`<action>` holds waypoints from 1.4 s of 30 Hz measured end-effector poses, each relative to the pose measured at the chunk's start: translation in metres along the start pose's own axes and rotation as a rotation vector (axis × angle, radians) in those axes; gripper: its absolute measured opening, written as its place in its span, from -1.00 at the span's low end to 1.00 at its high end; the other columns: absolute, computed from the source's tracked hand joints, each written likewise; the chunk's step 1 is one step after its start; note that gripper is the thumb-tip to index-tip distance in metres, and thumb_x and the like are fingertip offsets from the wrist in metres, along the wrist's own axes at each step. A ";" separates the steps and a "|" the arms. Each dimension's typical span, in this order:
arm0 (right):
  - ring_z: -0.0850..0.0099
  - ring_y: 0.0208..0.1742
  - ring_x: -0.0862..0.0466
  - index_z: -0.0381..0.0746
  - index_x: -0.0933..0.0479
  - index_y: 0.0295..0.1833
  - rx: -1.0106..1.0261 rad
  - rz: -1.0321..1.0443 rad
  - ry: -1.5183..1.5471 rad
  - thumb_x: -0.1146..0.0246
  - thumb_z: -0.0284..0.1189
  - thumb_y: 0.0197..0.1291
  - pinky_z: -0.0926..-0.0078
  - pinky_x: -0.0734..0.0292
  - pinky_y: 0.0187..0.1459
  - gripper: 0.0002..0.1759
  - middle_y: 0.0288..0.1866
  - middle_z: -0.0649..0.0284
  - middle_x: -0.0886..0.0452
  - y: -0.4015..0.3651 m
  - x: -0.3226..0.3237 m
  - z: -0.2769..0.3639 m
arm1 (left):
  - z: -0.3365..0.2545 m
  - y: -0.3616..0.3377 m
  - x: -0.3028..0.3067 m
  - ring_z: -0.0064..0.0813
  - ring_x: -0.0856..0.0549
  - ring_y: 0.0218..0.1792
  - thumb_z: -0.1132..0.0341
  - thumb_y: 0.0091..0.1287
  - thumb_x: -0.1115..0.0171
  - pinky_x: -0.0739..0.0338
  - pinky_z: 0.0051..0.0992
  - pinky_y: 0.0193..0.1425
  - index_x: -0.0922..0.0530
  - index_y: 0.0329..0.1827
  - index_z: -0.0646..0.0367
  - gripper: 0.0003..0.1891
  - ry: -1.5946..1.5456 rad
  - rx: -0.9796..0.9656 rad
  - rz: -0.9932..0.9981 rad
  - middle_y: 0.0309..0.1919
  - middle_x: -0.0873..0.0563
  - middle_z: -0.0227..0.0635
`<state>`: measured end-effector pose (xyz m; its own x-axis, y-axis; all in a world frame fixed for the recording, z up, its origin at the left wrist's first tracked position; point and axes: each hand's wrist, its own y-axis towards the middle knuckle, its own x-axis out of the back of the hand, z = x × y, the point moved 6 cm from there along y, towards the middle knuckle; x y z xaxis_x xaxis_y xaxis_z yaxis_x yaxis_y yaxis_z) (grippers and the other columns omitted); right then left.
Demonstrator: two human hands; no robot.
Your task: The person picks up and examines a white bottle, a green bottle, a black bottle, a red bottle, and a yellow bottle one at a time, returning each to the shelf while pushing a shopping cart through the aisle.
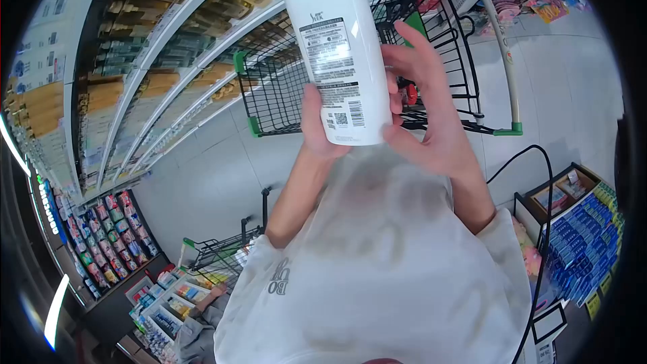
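white bottle (364,47), printed label (328,47) facing camera, held up in front of wire cart (276,87), right of shelves (131,81). left hand (318,125) clamped round its lower part; right hand (435,114) spread at its right edge, can't tell if gripping.

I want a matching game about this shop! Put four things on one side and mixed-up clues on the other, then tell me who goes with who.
Things
1. white bottle
2. shopping cart in front
3. shirt
4. blue packs

Clues
A. pale, with darker smudges
B. lying in the lower right part of the picture
C. between the left hand and the right hand
D. black wire with green corners

Right pairs
1-C, 2-D, 3-A, 4-B
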<state>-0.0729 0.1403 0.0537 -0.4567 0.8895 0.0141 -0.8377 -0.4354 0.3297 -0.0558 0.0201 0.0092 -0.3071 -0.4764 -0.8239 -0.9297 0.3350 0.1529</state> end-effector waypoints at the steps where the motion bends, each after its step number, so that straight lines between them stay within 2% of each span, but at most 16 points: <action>1: 0.20 0.33 -0.43 -0.25 0.08 0.56 0.002 -0.008 0.003 -0.30 -0.47 -0.09 0.21 -0.19 0.35 0.06 0.37 0.05 -0.34 0.000 -0.001 0.001 | 0.000 0.000 0.000 -0.20 -0.68 -0.03 -0.55 0.24 0.33 -0.68 -0.25 -0.04 -0.31 0.35 0.36 0.05 -0.013 0.006 -0.012 0.09 -0.59 -0.07; 12: 0.24 0.24 -0.47 -0.26 0.03 0.55 -0.012 -0.089 -0.046 -0.37 -0.47 -0.14 0.22 -0.26 0.29 0.09 0.24 0.09 -0.42 0.005 0.008 0.000 | 0.010 0.003 0.001 -0.21 -0.69 -0.05 -0.51 0.26 0.26 -0.67 -0.25 -0.02 -0.33 0.33 0.34 0.00 0.023 0.022 -0.046 0.06 -0.60 -0.04; 15: 0.30 0.16 -0.49 -0.27 0.01 0.55 -0.067 -0.158 -0.027 -0.37 -0.45 -0.09 0.23 -0.26 0.28 0.06 0.15 0.12 -0.48 0.010 0.011 -0.001 | 0.012 0.003 -0.001 -0.19 -0.69 -0.02 -0.45 0.28 0.14 -0.66 -0.23 0.00 -0.29 0.37 0.32 -0.05 0.115 0.033 -0.022 0.08 -0.60 -0.02; 17: 0.40 0.03 -0.55 -0.27 0.00 0.54 -0.031 -0.202 -0.080 -0.34 -0.47 0.00 0.37 -0.35 0.20 -0.01 -0.05 0.16 -0.58 0.016 0.017 -0.002 | 0.017 -0.004 0.000 -0.15 -0.68 0.02 -0.39 0.29 0.03 -0.66 -0.23 0.01 -0.27 0.38 0.32 -0.08 0.074 0.085 -0.114 0.10 -0.60 -0.01; 18: 0.40 0.03 -0.55 -0.27 0.00 0.54 -0.030 -0.206 -0.081 -0.34 -0.47 0.00 0.37 -0.35 0.20 -0.01 -0.05 0.16 -0.58 0.018 0.017 -0.002 | 0.014 -0.001 -0.008 -0.12 -0.69 0.01 -0.39 0.27 -0.02 -0.66 -0.21 0.00 -0.29 0.37 0.34 -0.08 0.199 0.130 -0.096 0.08 -0.61 0.00; 20: 0.52 -0.32 -0.53 -0.27 -0.23 0.39 -0.035 -0.347 -0.058 -0.33 -0.48 0.10 0.53 -0.43 -0.06 -0.27 -0.45 0.36 -0.50 0.023 0.025 0.000 | 0.020 -0.003 -0.003 -0.11 -0.70 -0.02 -0.40 0.25 -0.05 -0.67 -0.21 -0.01 -0.31 0.35 0.34 -0.07 0.171 0.194 -0.032 0.06 -0.62 0.01; 22: 0.56 -0.33 -0.54 -0.27 -0.16 0.45 -0.048 -0.394 -0.041 -0.30 -0.47 0.16 0.61 -0.45 -0.10 -0.25 -0.40 0.33 -0.57 0.030 0.030 0.002 | 0.031 -0.002 -0.005 -0.12 -0.73 -0.10 -0.39 0.16 -0.22 -0.68 -0.23 -0.04 -0.36 0.29 0.37 -0.05 0.077 0.264 0.030 0.00 -0.64 0.06; 23: 0.61 -0.35 -0.56 -0.26 -0.09 0.51 -0.061 -0.436 -0.022 -0.26 -0.47 0.22 0.69 -0.47 -0.14 -0.22 -0.36 0.29 -0.63 0.032 0.034 0.001 | 0.034 -0.001 -0.006 -0.12 -0.73 -0.10 -0.39 0.16 -0.22 -0.68 -0.23 -0.04 -0.36 0.29 0.37 -0.05 0.077 0.268 0.034 0.00 -0.64 0.06; 24: 0.65 -0.41 -0.52 -0.26 -0.19 0.46 -0.006 -0.490 -0.070 -0.22 -0.45 0.31 0.70 -0.44 -0.25 -0.36 -0.36 0.29 -0.65 0.034 0.038 0.002 | 0.036 0.000 -0.008 -0.12 -0.73 -0.10 -0.36 0.14 -0.26 -0.68 -0.24 -0.06 -0.36 0.29 0.37 -0.05 0.040 0.265 0.035 -0.01 -0.64 0.07; 26: 0.67 -0.43 -0.50 -0.27 -0.24 0.42 -0.014 -0.533 0.016 -0.19 -0.47 0.33 0.71 -0.39 -0.32 -0.43 -0.38 0.31 -0.63 0.036 0.049 -0.007 | 0.038 -0.006 -0.008 -0.13 -0.73 -0.12 -0.31 0.13 -0.32 -0.68 -0.23 -0.08 -0.35 0.29 0.37 -0.07 -0.017 0.276 -0.032 -0.03 -0.65 0.07; 28: 0.71 -0.50 -0.38 -0.28 -0.37 0.26 -0.033 -0.619 0.068 -0.10 -0.51 0.40 0.71 -0.19 -0.47 -0.65 -0.48 0.39 -0.53 0.030 0.059 -0.013 | 0.036 -0.006 -0.008 -0.12 -0.72 -0.11 -0.31 0.14 -0.32 -0.68 -0.22 -0.08 -0.34 0.30 0.37 -0.07 -0.013 0.270 -0.003 -0.02 -0.65 0.08; 31: 0.69 -0.53 -0.33 -0.29 -0.41 0.15 0.033 -0.609 0.203 -0.07 -0.48 0.43 0.69 -0.15 -0.48 -0.76 -0.54 0.43 -0.44 0.025 0.061 -0.017 | 0.032 -0.010 -0.008 -0.11 -0.71 -0.10 -0.34 0.16 -0.27 -0.67 -0.20 -0.06 -0.31 0.33 0.37 -0.04 -0.018 0.269 0.046 -0.02 -0.64 0.08; 32: 0.65 -0.46 -0.35 -0.30 -0.39 0.05 0.010 -0.589 0.219 -0.06 -0.52 0.42 0.68 -0.27 -0.38 -0.84 -0.52 0.46 -0.38 0.024 0.059 -0.016 | 0.031 -0.013 -0.009 -0.10 -0.71 -0.10 -0.37 0.17 -0.22 -0.66 -0.19 -0.04 -0.29 0.34 0.37 -0.03 -0.024 0.279 0.070 -0.02 -0.64 0.08; 35: 0.65 -0.43 -0.39 -0.31 -0.40 0.07 0.042 -0.568 0.271 -0.12 -0.55 0.36 0.66 -0.32 -0.33 -0.80 -0.47 0.45 -0.42 0.024 0.049 -0.015 | 0.024 -0.014 -0.014 -0.10 -0.68 -0.10 -0.45 0.21 -0.07 -0.62 -0.18 -0.01 -0.27 0.37 0.37 0.00 -0.140 0.244 0.154 0.02 -0.61 0.07; 38: 0.65 -0.40 -0.42 -0.31 -0.40 0.05 -0.007 -0.500 0.227 -0.19 -0.57 0.29 0.66 -0.35 -0.29 -0.76 -0.44 0.44 -0.44 0.026 0.028 -0.007 | 0.014 -0.021 -0.006 -0.11 -0.65 -0.12 -0.49 0.23 0.07 -0.58 -0.18 -0.01 -0.26 0.37 0.35 0.01 -0.211 0.221 0.127 0.05 -0.57 0.05; 42: 0.67 -0.38 -0.41 -0.31 -0.38 0.07 -0.107 -0.443 0.207 -0.34 -0.53 0.14 0.67 -0.35 -0.29 -0.59 -0.47 0.46 -0.40 0.035 0.005 -0.005 | 0.003 -0.026 0.001 -0.11 -0.65 -0.10 -0.49 0.24 0.09 -0.59 -0.19 -0.02 -0.26 0.37 0.33 0.00 -0.234 0.224 0.073 0.07 -0.55 0.05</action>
<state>-0.1058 0.1288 0.0600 -0.0908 0.9505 -0.2971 -0.9857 -0.0433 0.1629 -0.0310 0.0133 0.0029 -0.2921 -0.2537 -0.9221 -0.8315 0.5437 0.1138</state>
